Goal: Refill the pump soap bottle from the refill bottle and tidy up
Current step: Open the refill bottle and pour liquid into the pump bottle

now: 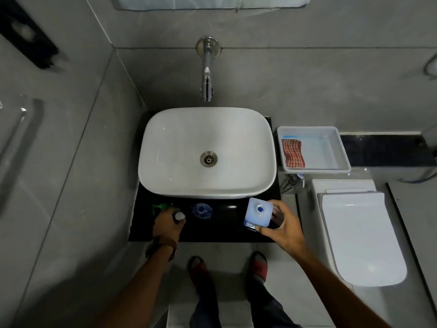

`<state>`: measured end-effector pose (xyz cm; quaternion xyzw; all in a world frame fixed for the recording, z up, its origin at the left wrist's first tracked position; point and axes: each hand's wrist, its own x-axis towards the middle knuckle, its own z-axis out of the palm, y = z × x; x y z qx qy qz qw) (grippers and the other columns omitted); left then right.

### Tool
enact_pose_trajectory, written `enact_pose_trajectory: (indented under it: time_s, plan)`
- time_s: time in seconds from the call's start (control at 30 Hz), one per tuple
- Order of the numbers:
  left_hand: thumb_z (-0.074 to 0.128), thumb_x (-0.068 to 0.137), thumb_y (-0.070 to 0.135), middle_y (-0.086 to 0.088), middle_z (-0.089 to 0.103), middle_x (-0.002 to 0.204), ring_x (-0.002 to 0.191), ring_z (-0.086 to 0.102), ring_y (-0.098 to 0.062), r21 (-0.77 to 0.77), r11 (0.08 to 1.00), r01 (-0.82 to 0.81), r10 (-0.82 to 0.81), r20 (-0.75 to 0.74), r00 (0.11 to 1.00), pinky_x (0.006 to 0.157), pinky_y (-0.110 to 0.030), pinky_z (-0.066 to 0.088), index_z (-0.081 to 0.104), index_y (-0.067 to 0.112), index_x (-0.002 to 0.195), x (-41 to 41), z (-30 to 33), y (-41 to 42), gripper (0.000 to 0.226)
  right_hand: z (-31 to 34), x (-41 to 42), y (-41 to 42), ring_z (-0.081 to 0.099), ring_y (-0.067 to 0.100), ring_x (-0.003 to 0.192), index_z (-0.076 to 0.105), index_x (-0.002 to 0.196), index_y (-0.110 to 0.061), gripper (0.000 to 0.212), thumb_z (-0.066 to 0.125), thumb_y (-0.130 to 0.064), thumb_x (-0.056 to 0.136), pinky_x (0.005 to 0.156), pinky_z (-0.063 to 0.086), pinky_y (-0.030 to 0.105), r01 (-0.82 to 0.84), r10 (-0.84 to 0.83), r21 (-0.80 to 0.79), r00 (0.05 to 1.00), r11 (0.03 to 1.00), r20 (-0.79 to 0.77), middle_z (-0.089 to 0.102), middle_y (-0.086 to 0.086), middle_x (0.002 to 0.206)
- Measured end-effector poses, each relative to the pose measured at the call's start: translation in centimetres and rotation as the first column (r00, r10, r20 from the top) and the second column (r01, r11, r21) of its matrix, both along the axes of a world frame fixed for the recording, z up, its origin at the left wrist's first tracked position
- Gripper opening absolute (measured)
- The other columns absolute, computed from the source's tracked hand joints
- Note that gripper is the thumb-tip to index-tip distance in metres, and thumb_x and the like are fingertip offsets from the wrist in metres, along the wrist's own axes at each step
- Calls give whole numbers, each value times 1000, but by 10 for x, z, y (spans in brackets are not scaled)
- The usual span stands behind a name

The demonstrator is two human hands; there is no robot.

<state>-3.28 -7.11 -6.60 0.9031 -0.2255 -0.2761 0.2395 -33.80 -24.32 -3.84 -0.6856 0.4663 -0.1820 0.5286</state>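
Observation:
On the black counter [227, 229], in front of the basin, stands a clear round pump soap bottle [202, 210], seen from above with its neck uncovered and blue liquid inside. My right hand [282, 227] grips the white square refill bottle [258, 212] upright at the counter's right end; its neck is uncapped and shows blue. My left hand [166, 224] is closed around a small white round cap [180, 216] at the counter's left. A green pump head [157, 207] lies just beyond that hand, partly hidden.
A white basin [165, 147] fills the counter's back, with a wall tap [207, 74] above it. To the right, a white tray [340, 152] holds a red checked cloth [293, 153]. A closed toilet [359, 237] stands further right. My feet are below the counter.

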Motion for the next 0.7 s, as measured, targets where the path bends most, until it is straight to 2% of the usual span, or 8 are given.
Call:
enact_pose_trajectory:
  time_s: [0.2,0.33,0.5,0.6,0.7]
  plan:
    - [80,81,15,-18,71,115,111,65,-38,-1,1000,22,-22,38,999,91,-47,54,69,7,118,0,-9,-11,40,-19,2,-3,73,12,112,63,120,-36,75,100,-5,62,90,60,22,37,-37,4,999,999,7,75,-9,117]
    - [82,78,13,-18,71,113,108,66,-37,-24,1000,17,-17,30,999,90,-48,55,69,6,114,2,-10,-18,39,-24,3,-3,73,13,114,63,121,-34,75,99,-5,63,92,60,23,42,-42,6,999,999,18,75,-5,119]
    - [84,74,7,-17,67,115,104,67,-36,-87,996,-4,2,-17,1000,90,-49,55,66,5,114,-4,-8,-18,43,-25,-2,-5,72,12,115,61,125,-34,77,99,-4,64,93,62,28,26,-27,31,1000,999,15,74,-11,119]
    - [84,72,5,-11,57,125,106,65,-31,-152,988,25,-24,7,1000,90,-48,56,62,12,119,-11,-4,-5,52,-24,-4,-4,70,8,116,60,128,-37,82,99,-4,64,91,60,22,21,-21,40,1000,999,14,72,-17,121]
    - [88,68,14,6,54,126,108,61,-14,-240,967,82,-85,-1,996,90,-35,56,55,26,128,-23,-2,11,70,-23,-5,-2,70,8,117,59,133,-34,85,98,-2,64,91,60,20,29,-31,58,999,998,27,71,-17,124]
